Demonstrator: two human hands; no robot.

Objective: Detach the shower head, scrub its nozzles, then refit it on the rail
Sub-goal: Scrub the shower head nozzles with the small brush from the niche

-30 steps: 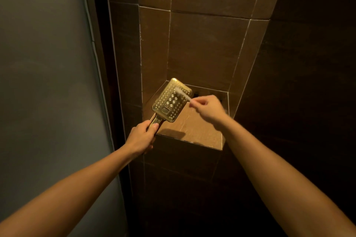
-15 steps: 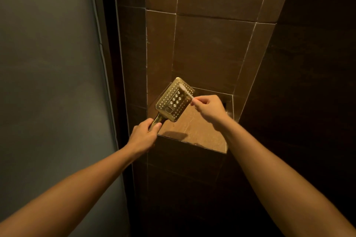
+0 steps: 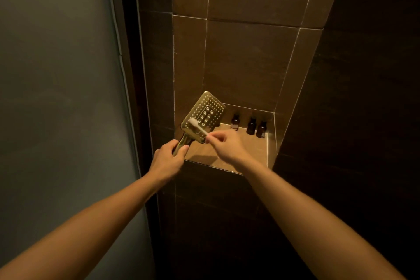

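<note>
At the far left stands a grey frosted glass panel [image 3: 56, 98], with dark brown wall tiles [image 3: 245, 59] to its right.

The left hand [image 3: 167, 159] is clenched around the handle of the gold shower head [image 3: 203, 117], its fingers [image 3: 173, 143] wrapped over the stem and the thumb pressed along the handle's right side. The left forearm rises from the near left corner, bare, with the wrist roughly straight. The shower head is off the rail, held up in front of the left edge of the tiled niche shelf [image 3: 254, 152], tilted so the rectangular nozzle face looks toward the camera, with the far end leaning right.

Across the lower part of that face lies a white toothbrush [image 3: 198, 127], bristle end to the left and touching the nozzles. The right hand [image 3: 227, 145] pinches the brush handle between thumb and fingertips at the lower right corner of the shower head, the other fingers curled in. The right forearm comes up from the near right corner, bare.

At the back of the niche stand three small dark bottles [image 3: 251, 125], upright, one to the left and two close together on the right. Their pale labels are too small to read.
</note>
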